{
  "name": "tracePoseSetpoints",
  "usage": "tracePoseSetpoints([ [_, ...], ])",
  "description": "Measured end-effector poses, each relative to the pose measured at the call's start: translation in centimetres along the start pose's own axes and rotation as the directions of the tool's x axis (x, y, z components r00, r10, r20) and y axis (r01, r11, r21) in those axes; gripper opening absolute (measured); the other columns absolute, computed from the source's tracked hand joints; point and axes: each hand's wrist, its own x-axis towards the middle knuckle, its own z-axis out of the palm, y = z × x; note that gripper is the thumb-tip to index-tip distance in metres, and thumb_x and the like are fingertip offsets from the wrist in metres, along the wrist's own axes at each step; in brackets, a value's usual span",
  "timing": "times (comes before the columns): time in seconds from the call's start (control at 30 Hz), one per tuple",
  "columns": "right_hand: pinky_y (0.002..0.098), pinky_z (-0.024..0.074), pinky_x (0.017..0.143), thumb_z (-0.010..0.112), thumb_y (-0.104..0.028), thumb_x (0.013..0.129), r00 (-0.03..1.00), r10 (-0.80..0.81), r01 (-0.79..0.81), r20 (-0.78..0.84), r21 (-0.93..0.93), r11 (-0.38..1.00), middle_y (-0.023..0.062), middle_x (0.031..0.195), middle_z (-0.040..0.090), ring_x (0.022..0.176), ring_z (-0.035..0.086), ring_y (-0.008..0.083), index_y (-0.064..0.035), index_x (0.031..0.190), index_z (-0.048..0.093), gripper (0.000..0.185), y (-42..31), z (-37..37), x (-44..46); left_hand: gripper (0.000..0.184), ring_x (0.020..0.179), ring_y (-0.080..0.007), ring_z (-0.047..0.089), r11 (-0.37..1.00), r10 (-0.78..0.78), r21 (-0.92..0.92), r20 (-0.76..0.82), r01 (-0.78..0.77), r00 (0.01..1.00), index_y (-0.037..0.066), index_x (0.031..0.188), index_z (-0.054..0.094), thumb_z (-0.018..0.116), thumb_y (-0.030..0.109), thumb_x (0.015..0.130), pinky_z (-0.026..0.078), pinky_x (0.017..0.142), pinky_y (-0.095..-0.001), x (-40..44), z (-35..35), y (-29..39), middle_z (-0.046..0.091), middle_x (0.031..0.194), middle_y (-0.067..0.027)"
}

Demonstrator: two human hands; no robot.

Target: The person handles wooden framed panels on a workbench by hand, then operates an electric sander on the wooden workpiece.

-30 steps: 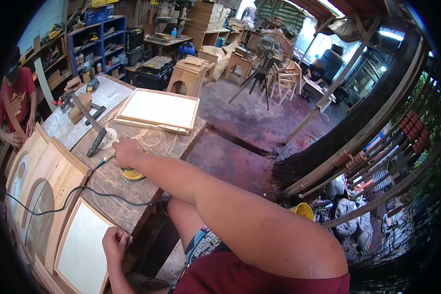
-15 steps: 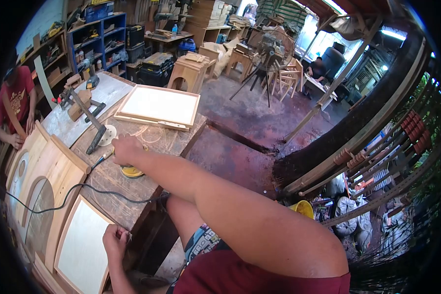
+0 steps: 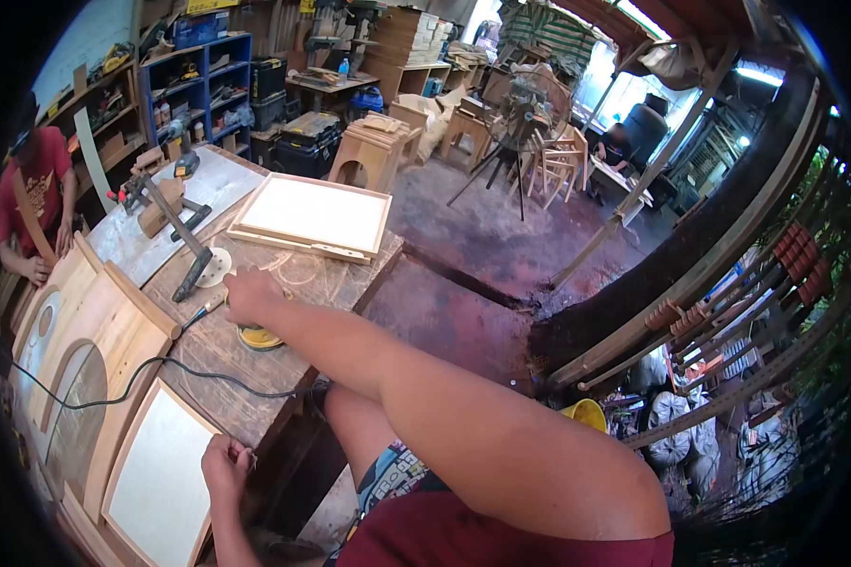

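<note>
A scarred workbench (image 3: 216,346) spreads beneath the right hand (image 3: 252,295); a framed panel (image 3: 161,472) lies just beside the curled left hand (image 3: 225,468), whose contents I cannot tell; the yellow sander (image 3: 258,338) sits directly under the right hand, gripped by it.

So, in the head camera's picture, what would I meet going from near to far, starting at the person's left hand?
Left hand → right hand over the yellow tool → far white framed panel → wooden piece with an arched opening → blue bottle at the back.
</note>
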Motion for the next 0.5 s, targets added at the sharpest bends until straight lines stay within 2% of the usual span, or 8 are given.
tracePoseSetpoints([
  [0.47, 0.0432, 0.0508, 0.102, 0.074, -0.043, 0.085, 0.999, 0.024, -0.023, 0.046, -0.010, 1.000, 0.0153, 0.130, 0.063, 0.123, 0.060, 0.0307, -0.0082, 0.129, 0.063, 0.058, -0.23, -0.35, 0.04, 0.022, 0.064, -0.0247, 0.061, 1.000, 0.001, 0.003, 0.016, -0.001, 1.000, 0.001, 0.075, 0.059, 0.081, -0.002, 0.074, 0.050, 0.063, -0.0368, 0.00, -0.28, 0.14, 0.061, 0.073, -0.0117],
  [0.5, 0.0432, 0.0508, 0.102, 0.074, -0.043, 0.085, 0.999, 0.023, -0.023, 0.046, -0.009, 1.000, 0.0153, 0.130, 0.063, 0.123, 0.060, 0.0307, -0.0082, 0.129, 0.063, 0.058, -0.22, -0.33, 0.02, 0.023, 0.062, -0.0217, 0.060, 0.998, 0.053, 0.022, 0.004, -0.053, 0.999, 0.002, 0.076, 0.058, 0.081, -0.002, 0.075, 0.050, 0.061, -0.0350, 0.05, -0.20, -0.14, 0.062, 0.070, -0.0101],
])
